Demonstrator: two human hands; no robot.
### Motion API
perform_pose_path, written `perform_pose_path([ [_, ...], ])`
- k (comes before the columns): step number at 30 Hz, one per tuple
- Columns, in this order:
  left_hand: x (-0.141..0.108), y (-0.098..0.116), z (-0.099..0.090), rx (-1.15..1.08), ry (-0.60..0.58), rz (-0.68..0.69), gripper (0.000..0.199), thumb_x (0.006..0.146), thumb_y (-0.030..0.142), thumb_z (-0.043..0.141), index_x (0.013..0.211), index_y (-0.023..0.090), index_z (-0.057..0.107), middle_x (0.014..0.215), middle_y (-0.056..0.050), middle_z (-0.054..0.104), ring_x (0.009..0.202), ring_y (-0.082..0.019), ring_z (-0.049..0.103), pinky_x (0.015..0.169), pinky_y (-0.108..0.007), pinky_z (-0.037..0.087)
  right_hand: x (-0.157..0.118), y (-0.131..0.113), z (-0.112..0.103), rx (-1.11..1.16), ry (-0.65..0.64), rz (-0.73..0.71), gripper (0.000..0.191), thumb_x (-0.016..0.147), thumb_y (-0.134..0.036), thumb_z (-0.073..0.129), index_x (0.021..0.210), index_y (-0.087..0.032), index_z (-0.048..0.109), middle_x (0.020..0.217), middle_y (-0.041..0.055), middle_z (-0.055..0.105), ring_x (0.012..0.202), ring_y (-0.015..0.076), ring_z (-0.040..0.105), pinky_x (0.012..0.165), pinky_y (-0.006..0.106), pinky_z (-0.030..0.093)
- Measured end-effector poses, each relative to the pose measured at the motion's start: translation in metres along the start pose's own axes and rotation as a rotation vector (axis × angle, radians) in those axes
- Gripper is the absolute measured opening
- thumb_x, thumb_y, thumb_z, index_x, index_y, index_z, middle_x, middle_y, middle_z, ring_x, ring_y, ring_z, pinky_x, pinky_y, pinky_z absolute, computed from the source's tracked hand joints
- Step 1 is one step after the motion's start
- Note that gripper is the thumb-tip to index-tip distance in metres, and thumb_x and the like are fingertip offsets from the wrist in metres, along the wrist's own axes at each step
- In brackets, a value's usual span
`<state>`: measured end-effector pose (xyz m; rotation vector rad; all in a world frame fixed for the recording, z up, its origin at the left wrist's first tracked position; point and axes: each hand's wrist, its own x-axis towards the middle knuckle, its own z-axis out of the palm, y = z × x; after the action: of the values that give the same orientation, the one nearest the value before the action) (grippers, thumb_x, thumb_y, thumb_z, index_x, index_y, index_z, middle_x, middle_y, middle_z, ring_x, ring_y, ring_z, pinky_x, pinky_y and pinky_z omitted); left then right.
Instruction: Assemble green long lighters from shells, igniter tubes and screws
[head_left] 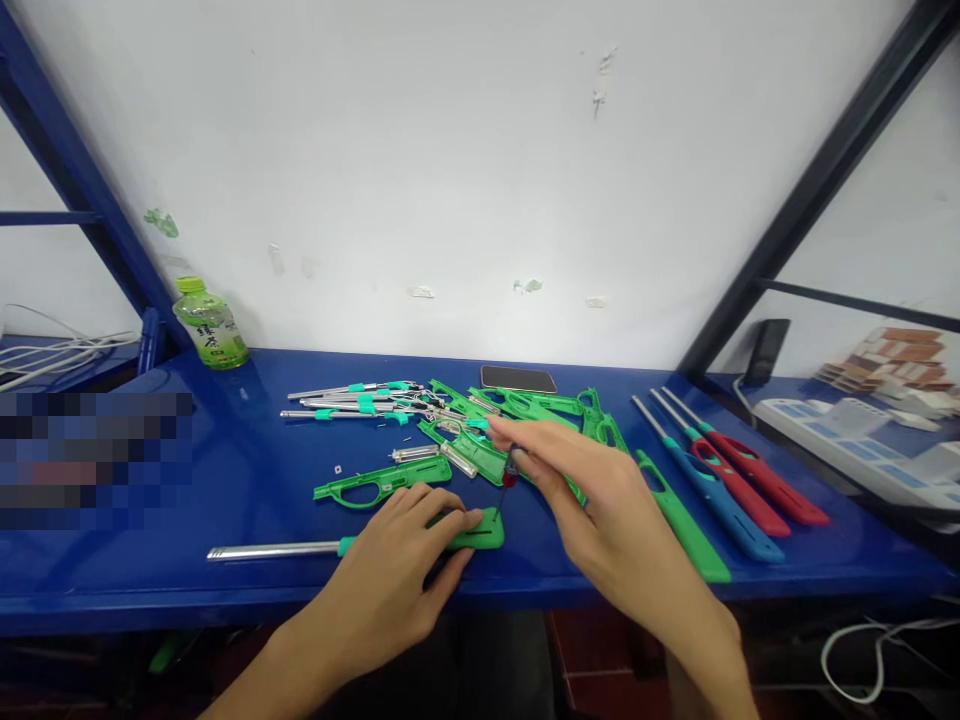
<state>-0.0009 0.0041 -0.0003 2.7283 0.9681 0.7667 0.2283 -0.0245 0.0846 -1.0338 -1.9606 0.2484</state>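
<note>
My left hand [409, 560] is wrapped over a green long-necked lighter [480, 530] that lies flat near the front edge of the blue table. The lighter's metal tube points left; its handle end shows past my fingers. Between the fingertips of my right hand [585, 490] is a small screwdriver [510, 472] with a dark red handle. Its thin shaft slants down, and the tip meets the handle end of the lighter. Just behind lies a green handle half-shell [382, 484]. Farther back are several loose green shells [480, 455] and metal lighter tubes [352, 405] in a heap.
Right of my hands lie a green casing piece [686, 530], a blue lighter [724, 500] and two red lighters [772, 480]. A phone [517, 379] rests by the wall. The green tea bottle [211, 325] stands back left; a white power strip [840, 440] is at far right.
</note>
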Motion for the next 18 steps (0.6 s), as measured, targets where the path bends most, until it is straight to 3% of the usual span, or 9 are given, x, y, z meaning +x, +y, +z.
perform_pose_path([
  [2, 0.0004, -0.0003, 0.0005, 0.002, 0.001, 0.0, 0.027, 0.108, 0.02, 0.059, 0.134, 0.027, 0.064, 0.124, -0.005, 0.07, 0.111, -0.029, 0.066, 0.099, -0.051, 0.057, 0.0001, -0.0004, 0.0011, 0.012, -0.007, -0.005, 0.036, 0.112, -0.013, 0.054, 0.138, -0.028, 0.074, 0.112, 0.0022, 0.078, 0.101, 0.0164, 0.075, 0.089, 0.028, 0.06],
  [5, 0.0007, -0.0011, 0.0012, 0.003, 0.007, 0.003, 0.027, 0.108, 0.02, 0.059, 0.133, 0.028, 0.064, 0.123, -0.005, 0.071, 0.111, -0.029, 0.066, 0.099, -0.05, 0.056, 0.0001, -0.0024, 0.0025, -0.088, 0.018, 0.022, 0.021, 0.109, -0.023, 0.066, 0.125, -0.027, 0.079, 0.106, 0.0028, 0.075, 0.092, 0.0176, 0.074, 0.08, 0.029, 0.06],
  [9, 0.0009, -0.0022, 0.0011, 0.001, 0.012, 0.008, 0.028, 0.107, 0.019, 0.059, 0.133, 0.028, 0.064, 0.124, -0.005, 0.071, 0.111, -0.029, 0.067, 0.099, -0.049, 0.056, -0.0014, -0.0031, 0.0031, -0.05, -0.049, 0.007, 0.041, 0.115, -0.019, 0.049, 0.151, -0.029, 0.065, 0.13, 0.0058, 0.073, 0.11, 0.0179, 0.073, 0.093, 0.03, 0.061],
  [11, 0.0012, -0.0025, 0.0011, 0.001, 0.013, 0.009, 0.029, 0.107, 0.019, 0.059, 0.133, 0.029, 0.064, 0.124, -0.005, 0.071, 0.111, -0.029, 0.066, 0.098, -0.049, 0.056, -0.0016, -0.0013, 0.004, -0.011, -0.054, -0.002, 0.047, 0.115, -0.014, 0.044, 0.156, -0.032, 0.06, 0.122, 0.0033, 0.074, 0.104, 0.016, 0.073, 0.092, 0.029, 0.06],
  [14, 0.0017, -0.002, 0.0012, 0.001, 0.016, 0.008, 0.029, 0.107, 0.019, 0.059, 0.134, 0.028, 0.064, 0.123, -0.005, 0.071, 0.111, -0.029, 0.066, 0.098, -0.05, 0.056, -0.0002, 0.0009, 0.0053, -0.1, 0.013, 0.031, 0.029, 0.113, -0.022, 0.057, 0.134, -0.03, 0.074, 0.1, 0.0012, 0.07, 0.085, 0.0165, 0.071, 0.078, 0.029, 0.059],
  [16, 0.0016, -0.0014, 0.0012, 0.001, 0.017, 0.01, 0.03, 0.107, 0.019, 0.059, 0.135, 0.027, 0.064, 0.122, -0.005, 0.071, 0.11, -0.028, 0.066, 0.098, -0.05, 0.056, 0.0007, 0.0006, 0.0048, -0.152, 0.032, 0.048, 0.02, 0.112, -0.027, 0.062, 0.125, -0.027, 0.077, 0.104, 0.0033, 0.07, 0.088, 0.0183, 0.072, 0.078, 0.031, 0.059],
  [18, 0.0011, -0.0009, 0.0009, 0.001, 0.017, 0.012, 0.03, 0.107, 0.019, 0.059, 0.136, 0.027, 0.064, 0.123, -0.005, 0.071, 0.11, -0.028, 0.066, 0.097, -0.049, 0.056, 0.0006, -0.0005, 0.003, -0.117, -0.009, 0.025, 0.029, 0.114, -0.024, 0.055, 0.137, -0.027, 0.073, 0.118, 0.0062, 0.073, 0.104, 0.0199, 0.074, 0.088, 0.032, 0.06],
])
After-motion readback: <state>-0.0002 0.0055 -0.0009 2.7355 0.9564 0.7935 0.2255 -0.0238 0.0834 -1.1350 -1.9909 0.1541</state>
